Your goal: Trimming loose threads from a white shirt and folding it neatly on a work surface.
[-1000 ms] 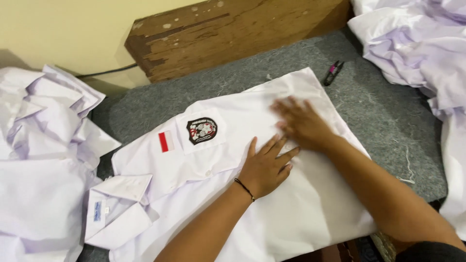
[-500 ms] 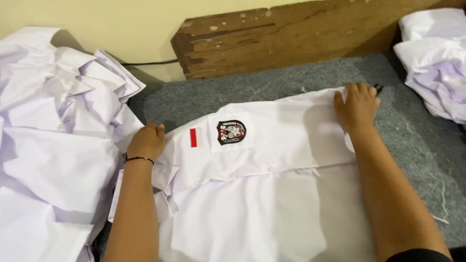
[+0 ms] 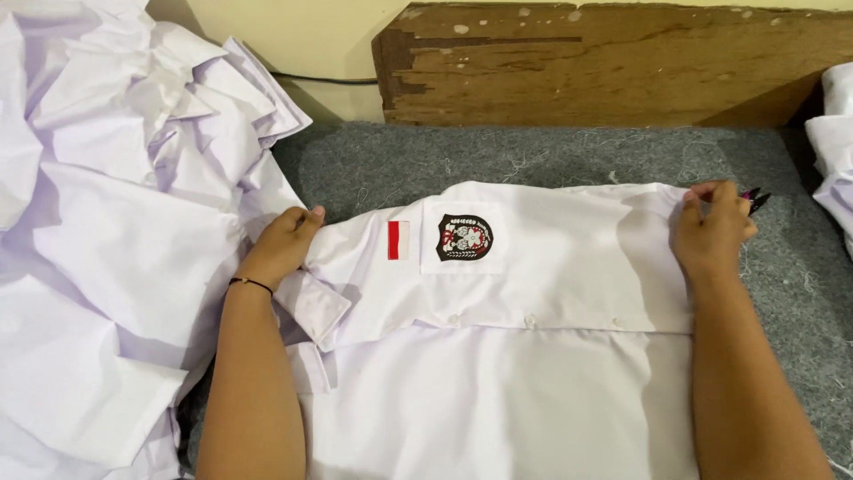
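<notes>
A white buttoned shirt (image 3: 533, 293) lies flat on a grey felt-covered table (image 3: 498, 156), collar to the left. On its chest pocket sits a black crest badge (image 3: 464, 237), with a small red-and-white patch (image 3: 399, 240) beside it. My left hand (image 3: 283, 244), a thin black band on the wrist, grips the shirt at the shoulder beside the collar. My right hand (image 3: 709, 233) pinches the shirt's hem edge at the far right. A small dark object (image 3: 757, 199) pokes out just past my right fingers.
A big heap of crumpled white shirts (image 3: 115, 231) fills the left side. More white cloth (image 3: 831, 169) lies at the right edge. A worn wooden board (image 3: 604, 62) leans on the cream wall behind the table, with a black cable (image 3: 329, 80) beside it.
Both hands left the middle of the shirt and spread apart to its two ends. The shirt now lies straighter across the table. The view shifted left and closer.
</notes>
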